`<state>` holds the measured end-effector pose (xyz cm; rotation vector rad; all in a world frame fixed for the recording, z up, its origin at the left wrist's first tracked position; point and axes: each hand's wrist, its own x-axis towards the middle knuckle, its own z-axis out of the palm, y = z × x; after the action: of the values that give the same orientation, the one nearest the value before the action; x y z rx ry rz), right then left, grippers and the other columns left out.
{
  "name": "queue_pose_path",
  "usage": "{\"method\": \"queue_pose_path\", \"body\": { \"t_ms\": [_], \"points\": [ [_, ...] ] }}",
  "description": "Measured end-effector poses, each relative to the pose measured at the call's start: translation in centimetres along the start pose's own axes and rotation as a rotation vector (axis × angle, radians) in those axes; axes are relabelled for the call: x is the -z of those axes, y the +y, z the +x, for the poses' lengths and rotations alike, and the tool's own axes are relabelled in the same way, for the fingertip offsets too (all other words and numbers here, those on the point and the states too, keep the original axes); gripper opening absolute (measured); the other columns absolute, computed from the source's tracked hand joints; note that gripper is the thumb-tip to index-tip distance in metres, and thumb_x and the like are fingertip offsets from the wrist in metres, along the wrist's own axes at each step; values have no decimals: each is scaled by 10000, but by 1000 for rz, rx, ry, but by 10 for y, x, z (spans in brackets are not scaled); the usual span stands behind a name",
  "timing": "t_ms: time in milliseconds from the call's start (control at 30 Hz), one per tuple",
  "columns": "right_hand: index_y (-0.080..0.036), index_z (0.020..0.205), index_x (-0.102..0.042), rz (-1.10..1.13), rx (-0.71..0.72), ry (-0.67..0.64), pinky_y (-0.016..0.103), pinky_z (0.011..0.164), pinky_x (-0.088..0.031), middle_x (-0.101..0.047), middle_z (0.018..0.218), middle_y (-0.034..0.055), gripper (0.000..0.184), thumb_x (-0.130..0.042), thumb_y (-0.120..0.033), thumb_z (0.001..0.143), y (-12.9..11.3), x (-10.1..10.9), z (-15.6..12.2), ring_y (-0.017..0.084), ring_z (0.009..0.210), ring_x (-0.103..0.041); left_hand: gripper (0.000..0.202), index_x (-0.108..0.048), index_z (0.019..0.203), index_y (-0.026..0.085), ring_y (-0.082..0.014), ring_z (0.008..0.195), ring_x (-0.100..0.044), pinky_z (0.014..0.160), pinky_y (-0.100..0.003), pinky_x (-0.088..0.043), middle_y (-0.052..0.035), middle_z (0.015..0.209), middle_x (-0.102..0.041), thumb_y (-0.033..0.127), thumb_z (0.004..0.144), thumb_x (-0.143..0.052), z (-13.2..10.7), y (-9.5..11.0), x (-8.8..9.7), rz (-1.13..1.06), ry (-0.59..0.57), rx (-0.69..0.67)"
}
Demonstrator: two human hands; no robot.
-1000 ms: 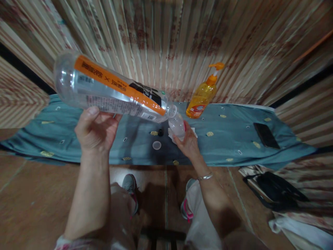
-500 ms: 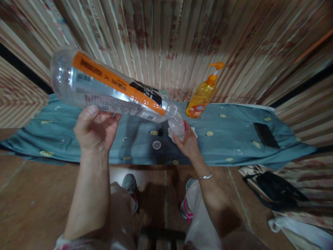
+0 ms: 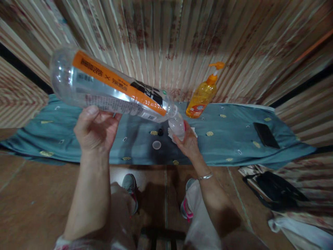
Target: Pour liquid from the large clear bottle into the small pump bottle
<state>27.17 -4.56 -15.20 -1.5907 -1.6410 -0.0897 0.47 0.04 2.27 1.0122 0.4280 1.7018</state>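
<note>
My left hand (image 3: 95, 130) grips a large clear plastic bottle (image 3: 109, 86) with an orange and silver label, tilted so its mouth points down to the right. That mouth meets the top of a small clear bottle (image 3: 177, 125), which my right hand (image 3: 187, 143) holds upright just above the teal cloth (image 3: 229, 139). A white tissue (image 3: 194, 131) shows behind my right hand. A round clear cap (image 3: 156, 145) and a small black cap (image 3: 160, 132) lie on the cloth left of the small bottle.
An orange pump bottle (image 3: 201, 95) stands at the back of the cloth by the striped curtain. A black phone (image 3: 266, 135) lies on the cloth's right part. A black bag (image 3: 275, 191) sits on the floor at the right. My feet (image 3: 130, 189) are below.
The large bottle's base has lifted very slightly, steepening the tilt. Both hands stay where they were.
</note>
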Motion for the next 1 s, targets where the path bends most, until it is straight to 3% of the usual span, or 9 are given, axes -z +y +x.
{"method": "queue_pose_path", "body": {
  "t_ms": [500, 600, 900, 1000],
  "points": [
    [-90, 1572, -332, -6, 12, -1, 594, 1111, -539, -608, 1475, 271, 814, -553, -608, 985, 1, 0, 0, 383, 1356, -620, 322, -689, 743, 238, -151, 758, -701, 775, -272, -605, 47, 649, -673, 290, 549, -940, 1, 0, 3, -36, 4, 13],
    [-93, 1575, -329, -8, 9, -7, 597, 1124, -528, -600, 1485, 270, 812, -555, -603, 985, 0, 0, 0, 383, 1367, -609, 325, -688, 761, 247, -149, 754, -697, 734, -255, -589, 54, 654, -655, 283, 553, -935, 0, 0, 2, -32, 3, 20],
    [-111, 1585, -313, -7, 4, -18, 600, 1116, -530, -597, 1489, 261, 807, -548, -601, 988, 1, 0, -1, 381, 1364, -609, 464, -737, 1020, 272, -163, 781, -694, 790, -290, -569, 41, 786, -709, 269, 586, -902, 0, -1, 2, -18, -1, 15],
    [-108, 1585, -311, -3, 9, -19, 603, 1096, -544, -604, 1482, 266, 809, -549, -599, 986, 1, 0, -1, 385, 1354, -617, 480, -739, 1021, 276, -155, 770, -695, 793, -286, -577, 47, 763, -705, 267, 572, -908, 0, -1, 3, -26, 16, 26]
  ]
}}
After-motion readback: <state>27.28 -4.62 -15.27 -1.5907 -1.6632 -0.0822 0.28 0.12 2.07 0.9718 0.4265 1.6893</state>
